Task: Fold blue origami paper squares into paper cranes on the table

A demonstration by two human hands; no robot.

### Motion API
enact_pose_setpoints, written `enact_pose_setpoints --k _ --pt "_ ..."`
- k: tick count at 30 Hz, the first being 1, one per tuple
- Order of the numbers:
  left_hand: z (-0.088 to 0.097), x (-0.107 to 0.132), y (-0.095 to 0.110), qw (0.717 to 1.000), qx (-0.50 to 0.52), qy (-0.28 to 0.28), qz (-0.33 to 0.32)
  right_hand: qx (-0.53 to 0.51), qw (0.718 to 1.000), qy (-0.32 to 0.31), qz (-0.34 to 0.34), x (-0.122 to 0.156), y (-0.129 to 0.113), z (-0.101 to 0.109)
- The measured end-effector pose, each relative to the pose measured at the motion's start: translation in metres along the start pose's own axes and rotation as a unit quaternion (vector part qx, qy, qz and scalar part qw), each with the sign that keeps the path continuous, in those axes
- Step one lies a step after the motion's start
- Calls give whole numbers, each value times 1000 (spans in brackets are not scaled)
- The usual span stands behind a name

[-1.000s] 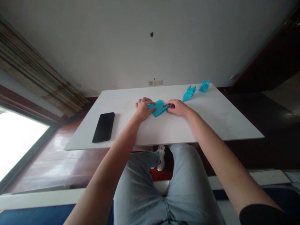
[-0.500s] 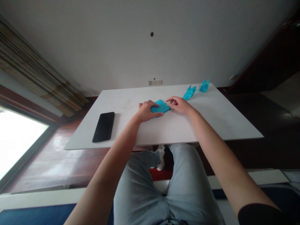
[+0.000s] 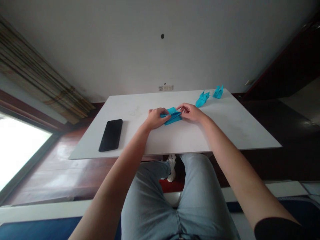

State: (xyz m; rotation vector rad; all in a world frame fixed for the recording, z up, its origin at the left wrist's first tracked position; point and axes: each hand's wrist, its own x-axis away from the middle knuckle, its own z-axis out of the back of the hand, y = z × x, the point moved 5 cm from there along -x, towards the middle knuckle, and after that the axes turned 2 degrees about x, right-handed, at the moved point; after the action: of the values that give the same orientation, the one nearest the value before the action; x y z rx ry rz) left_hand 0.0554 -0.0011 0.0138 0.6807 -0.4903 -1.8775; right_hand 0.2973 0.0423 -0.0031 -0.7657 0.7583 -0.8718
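A sheet of blue origami paper (image 3: 173,120), partly folded, lies on the white table between my hands. One layer of it is lifted, and a darker fold runs across its middle. My left hand (image 3: 157,118) grips the paper's left side, with the thumb at the lifted fold and the fingers over the far part. My right hand (image 3: 190,112) pinches the right corner between curled fingers. Beyond my right hand lie two folded blue paper figures with pointed tips, a nearer one (image 3: 202,99) and a farther one (image 3: 218,92).
A black smartphone (image 3: 110,135) lies on the left part of the white table (image 3: 135,140). The table's far side is near a grey wall with sockets (image 3: 165,88). My legs (image 3: 200,186) are below the near edge. A curtain (image 3: 37,73) hangs at left.
The paper lay as a flat diamond shape; now a layer is raised and a fold shows across it. My left thumb has moved up onto that fold. My right hand has barely moved.
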Motion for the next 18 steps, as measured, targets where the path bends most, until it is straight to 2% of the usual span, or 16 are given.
enact_pose_setpoints --k 4,7,12,18 --pt "2 1 4 1000 14 0 -8 32 999 -9 -9 1 -4 1" --pt "0 1 5 999 22 -12 -28 61 998 -14 13 1 -9 4" --pt "-3 -2 4 998 4 -36 -54 98 993 -53 24 2 -8 2" --pt "-7 -4 -1 997 30 -50 -56 117 993 -3 17 -2 3 -4"
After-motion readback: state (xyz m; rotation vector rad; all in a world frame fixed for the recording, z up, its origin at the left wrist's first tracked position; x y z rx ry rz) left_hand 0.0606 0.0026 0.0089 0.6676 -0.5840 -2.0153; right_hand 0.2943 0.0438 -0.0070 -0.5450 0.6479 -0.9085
